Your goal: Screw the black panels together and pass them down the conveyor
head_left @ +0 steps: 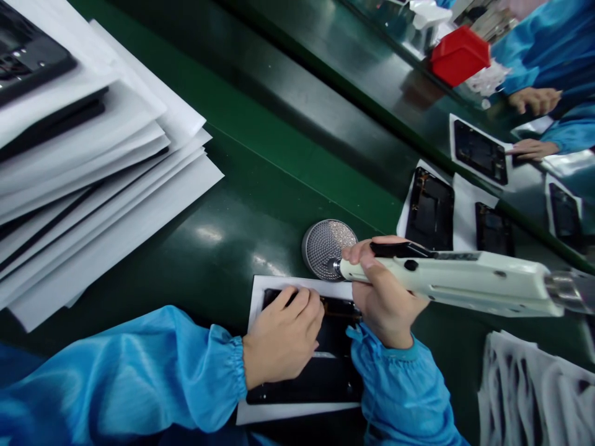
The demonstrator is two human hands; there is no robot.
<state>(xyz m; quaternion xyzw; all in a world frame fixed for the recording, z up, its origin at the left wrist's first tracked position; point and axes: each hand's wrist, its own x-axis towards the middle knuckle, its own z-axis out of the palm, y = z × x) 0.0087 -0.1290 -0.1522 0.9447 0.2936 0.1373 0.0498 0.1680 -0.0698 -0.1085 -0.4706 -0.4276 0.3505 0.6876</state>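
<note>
My left hand [283, 334] lies with curled fingers pressed on a black device panel [325, 371] that rests on a white sheet [260, 291]. My right hand [383, 291] is wrapped round a white electric screwdriver [460, 282], whose tip points at a round metal screw tray [325, 248] full of small screws. Both arms wear blue sleeves.
A tall stack of white sheets and black panels [83, 161] fills the left. More black panels on white sheets [432, 210] lie beyond on the green belt. Another person's hands [534, 102] in blue sleeves work at the far right near a red bin [458, 52]. White foam [534, 384] lies lower right.
</note>
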